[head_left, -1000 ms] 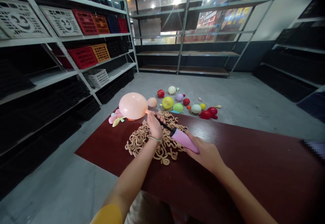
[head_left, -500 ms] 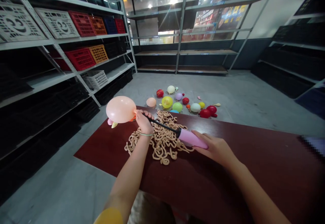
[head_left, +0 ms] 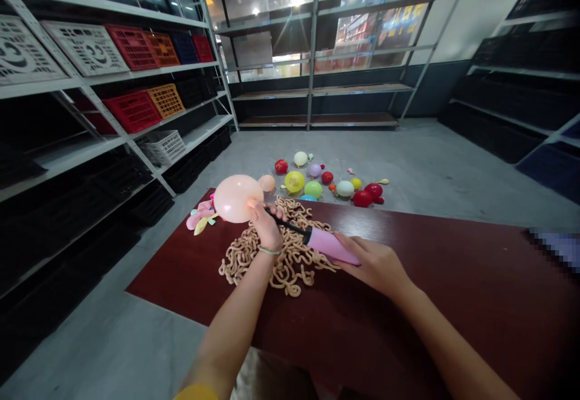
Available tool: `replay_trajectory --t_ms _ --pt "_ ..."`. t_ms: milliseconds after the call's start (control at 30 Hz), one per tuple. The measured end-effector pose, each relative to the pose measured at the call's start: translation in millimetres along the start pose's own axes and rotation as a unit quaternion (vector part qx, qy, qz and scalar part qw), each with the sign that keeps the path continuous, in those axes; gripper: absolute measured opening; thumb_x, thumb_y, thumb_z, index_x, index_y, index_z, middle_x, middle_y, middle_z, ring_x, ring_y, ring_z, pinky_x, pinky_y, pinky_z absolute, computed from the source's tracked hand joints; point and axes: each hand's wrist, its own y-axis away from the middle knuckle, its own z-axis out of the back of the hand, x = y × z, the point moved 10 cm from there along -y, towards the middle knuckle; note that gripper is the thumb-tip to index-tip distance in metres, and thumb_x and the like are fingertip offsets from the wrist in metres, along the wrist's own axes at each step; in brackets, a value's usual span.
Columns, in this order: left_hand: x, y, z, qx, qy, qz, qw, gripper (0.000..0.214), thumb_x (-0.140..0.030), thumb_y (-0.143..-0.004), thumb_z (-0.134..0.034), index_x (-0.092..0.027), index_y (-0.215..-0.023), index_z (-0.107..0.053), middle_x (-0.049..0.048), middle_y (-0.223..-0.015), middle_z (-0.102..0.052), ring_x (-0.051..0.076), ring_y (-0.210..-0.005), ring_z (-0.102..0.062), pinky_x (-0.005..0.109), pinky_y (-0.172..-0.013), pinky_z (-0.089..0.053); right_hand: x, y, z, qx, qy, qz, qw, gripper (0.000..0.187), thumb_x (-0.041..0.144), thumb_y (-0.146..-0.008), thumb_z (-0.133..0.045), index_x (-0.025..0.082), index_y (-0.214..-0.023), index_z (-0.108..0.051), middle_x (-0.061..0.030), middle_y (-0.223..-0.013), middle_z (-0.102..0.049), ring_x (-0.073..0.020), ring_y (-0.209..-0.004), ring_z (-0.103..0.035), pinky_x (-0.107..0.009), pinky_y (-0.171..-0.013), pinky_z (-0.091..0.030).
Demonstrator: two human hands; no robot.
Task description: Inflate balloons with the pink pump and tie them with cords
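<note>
My left hand (head_left: 268,226) is closed round the neck of a peach balloon (head_left: 236,197), where it meets the black front end of a hand pump. The balloon is inflated and points away to the left; the nozzle is hidden in my fingers. Round the pink barrel of the balloon pump (head_left: 328,244) my right hand (head_left: 369,261) is closed. A short black shaft shows between the two hands. Beneath them lies a heap of tan, cord-like curly strands (head_left: 290,270). Flat, uninflated balloons (head_left: 202,217) in several colours lie left of the peach balloon.
The dark red table (head_left: 430,279) spans the foreground. Beyond its far edge, several inflated balloons (head_left: 294,182) lie on the grey floor (head_left: 408,152). Shelves with plastic crates (head_left: 131,110) line the left; a metal rack (head_left: 312,55) stands behind. A blurred patch (head_left: 555,249) is at the right edge.
My hands have drawn closer together and less of the pump's black shaft shows. The peach balloon has shifted right with my left hand, uncovering more of the flat balloons. The view has turned slightly.
</note>
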Motion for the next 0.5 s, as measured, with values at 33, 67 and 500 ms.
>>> replay_trajectory --t_ms 33,67,500 --pt "-8 -5 4.4 -0.012 0.004 -0.011 1.000 0.020 -0.032 -0.090 -0.048 -0.022 -0.075 -0.039 -0.0071 -0.056 -0.037 0.008 -0.040 -0.038 0.020 -0.039 -0.033 -5 2 4 -0.009 0.011 0.012 1.000 0.053 0.047 -0.094 -0.057 0.017 -0.137 -0.053 -0.0083 -0.105 -0.073 -0.0189 -0.083 -0.070 -0.028 -0.070 -0.050" --pt "-17 -10 8.7 -0.024 0.006 -0.023 0.999 0.019 -0.031 -0.089 -0.048 -0.022 -0.075 -0.038 -0.0073 -0.056 -0.036 0.008 -0.041 -0.038 0.020 -0.040 -0.032 -9 4 7 -0.016 0.022 0.021 0.999 0.052 0.047 -0.094 -0.057 0.016 -0.135 -0.055 -0.0092 -0.104 -0.073 -0.0193 -0.082 -0.070 -0.028 -0.071 -0.049" --pt "25 22 -5.0 -0.014 -0.034 0.016 0.999 0.022 -0.036 -0.092 -0.048 -0.022 -0.077 -0.038 -0.0070 -0.057 -0.039 0.008 -0.041 -0.038 0.021 -0.038 -0.033 14 -4 -21 0.030 -0.025 -0.098 0.994 0.047 0.045 -0.092 -0.055 0.016 -0.130 -0.057 -0.0114 -0.110 -0.072 -0.0219 -0.085 -0.070 -0.030 -0.068 -0.052"
